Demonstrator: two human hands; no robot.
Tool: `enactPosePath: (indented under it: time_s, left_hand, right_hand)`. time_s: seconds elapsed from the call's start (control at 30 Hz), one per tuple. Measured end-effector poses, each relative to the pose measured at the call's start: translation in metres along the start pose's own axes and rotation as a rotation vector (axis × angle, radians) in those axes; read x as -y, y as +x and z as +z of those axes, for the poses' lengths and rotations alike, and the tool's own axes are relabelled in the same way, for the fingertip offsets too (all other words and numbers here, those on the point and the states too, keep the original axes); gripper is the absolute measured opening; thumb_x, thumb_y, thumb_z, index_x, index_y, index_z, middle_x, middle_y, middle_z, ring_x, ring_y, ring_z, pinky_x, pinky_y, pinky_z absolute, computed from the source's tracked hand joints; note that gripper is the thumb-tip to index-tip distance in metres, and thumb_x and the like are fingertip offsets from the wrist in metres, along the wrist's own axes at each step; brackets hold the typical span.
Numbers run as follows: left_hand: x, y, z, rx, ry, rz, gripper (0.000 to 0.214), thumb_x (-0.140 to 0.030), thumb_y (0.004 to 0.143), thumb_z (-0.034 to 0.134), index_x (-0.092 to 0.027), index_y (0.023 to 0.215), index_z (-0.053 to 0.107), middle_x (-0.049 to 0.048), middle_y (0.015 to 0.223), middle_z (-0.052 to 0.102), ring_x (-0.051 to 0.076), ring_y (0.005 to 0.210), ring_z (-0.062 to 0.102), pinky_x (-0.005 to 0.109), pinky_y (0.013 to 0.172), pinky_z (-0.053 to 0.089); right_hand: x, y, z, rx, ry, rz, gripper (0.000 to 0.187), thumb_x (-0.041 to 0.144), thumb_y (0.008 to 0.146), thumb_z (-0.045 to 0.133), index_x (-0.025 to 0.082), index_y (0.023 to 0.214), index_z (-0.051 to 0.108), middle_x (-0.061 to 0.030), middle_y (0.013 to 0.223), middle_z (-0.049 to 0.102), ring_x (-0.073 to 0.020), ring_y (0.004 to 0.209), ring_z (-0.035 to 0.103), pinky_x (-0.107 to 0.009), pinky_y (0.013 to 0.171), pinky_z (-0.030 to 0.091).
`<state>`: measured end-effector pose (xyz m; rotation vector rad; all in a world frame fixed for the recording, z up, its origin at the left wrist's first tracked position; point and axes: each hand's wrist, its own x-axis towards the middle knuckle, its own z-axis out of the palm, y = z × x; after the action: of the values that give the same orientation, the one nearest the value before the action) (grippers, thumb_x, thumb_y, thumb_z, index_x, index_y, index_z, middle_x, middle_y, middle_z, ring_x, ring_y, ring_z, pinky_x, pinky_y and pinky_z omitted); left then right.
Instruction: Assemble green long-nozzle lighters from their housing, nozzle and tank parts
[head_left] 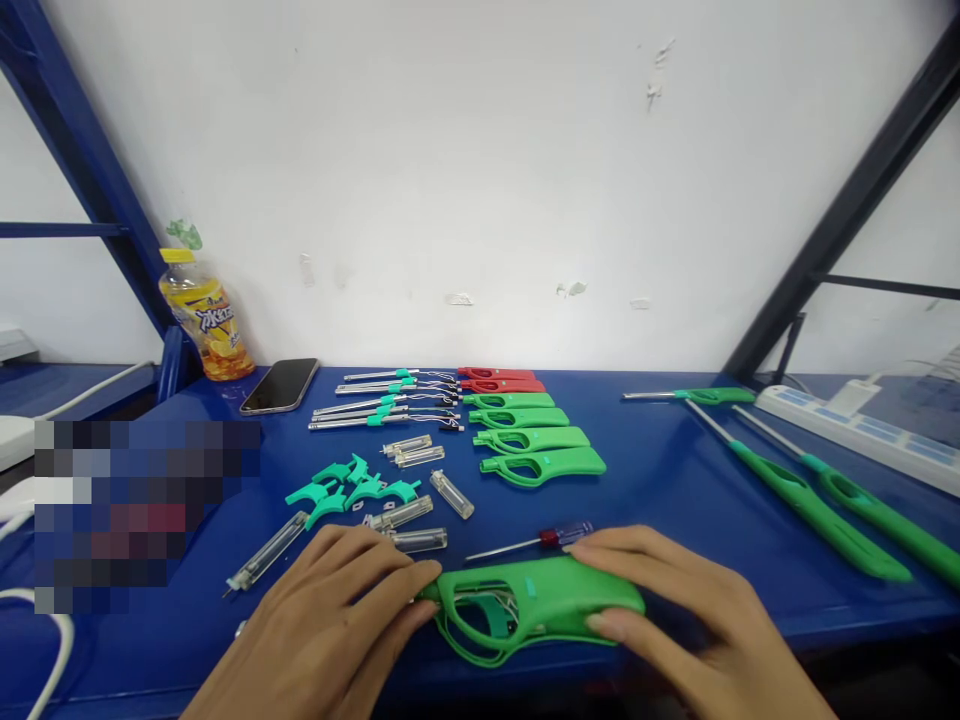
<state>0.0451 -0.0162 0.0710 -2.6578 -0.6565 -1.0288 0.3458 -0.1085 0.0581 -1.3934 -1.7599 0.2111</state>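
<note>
"What's the setting?"
"A blue tabletop (675,465) against a scuffed white wall (487,180), with metal posts (94,140) at left and right."
"And the green lighter casing (566,595)?"
"Near middle, just on the near side of the screwdriver (553,538)."
"How is it held?"
"Backs upward: the left hand (330,595) pinches its narrow left end; the right hand (690,600) grips its wide right end between thumb and fingers."

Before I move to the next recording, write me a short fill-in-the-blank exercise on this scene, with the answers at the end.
1. The left hand and right hand both hold one lighter casing coloured ____.
2. The screwdriver has its tip toward the picture's ____ side.
3. The bottle cap is ____.
4. The two farthest casings are ____.

Missing words: green; left; yellow; red.
</note>
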Motion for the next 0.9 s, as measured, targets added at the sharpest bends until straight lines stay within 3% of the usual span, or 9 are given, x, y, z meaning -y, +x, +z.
enactPosePath:
  time_s: [0.17, 0.5, 0.9]
  left_hand:
    - [-0.002, 0.005, 0.0, 0.034, 0.002, -0.027, 0.034, -0.023, 0.115, 0.043, -0.028, 0.096, 0.071, -0.0066, 0.089, 0.08, 0.016, 0.078, 0.077, 0.031, 0.076, 0.054]
    - [0.001, -0.003, 0.005, 0.175, -0.04, -0.044, 0.03, -0.018, 0.111, 0.047, -0.026, 0.098, 0.073, -0.0045, 0.091, 0.078, 0.016, 0.081, 0.074, 0.029, 0.078, 0.051]
    - [0.001, -0.005, 0.007, 0.146, -0.063, -0.049, 0.03, -0.016, 0.11, 0.046, -0.028, 0.096, 0.07, -0.0063, 0.091, 0.078, 0.016, 0.079, 0.075, 0.031, 0.075, 0.051]
  right_hand:
    - [-0.008, -0.003, 0.007, 0.035, -0.065, -0.146, 0.028, 0.039, 0.091, 0.088, 0.038, 0.118, 0.083, 0.0023, 0.109, 0.085, -0.0201, 0.101, 0.079, -0.023, 0.089, 0.066]
    - [-0.013, -0.006, 0.01, 0.09, -0.112, -0.153, 0.028, 0.042, 0.095, 0.085, 0.039, 0.122, 0.079, 0.0044, 0.113, 0.083, -0.0191, 0.106, 0.076, -0.024, 0.093, 0.065]
    - [-0.019, -0.012, 0.012, 0.135, -0.217, -0.127, 0.029, 0.05, 0.098, 0.079, 0.038, 0.125, 0.079, 0.0023, 0.118, 0.084, -0.023, 0.106, 0.08, -0.031, 0.088, 0.069]
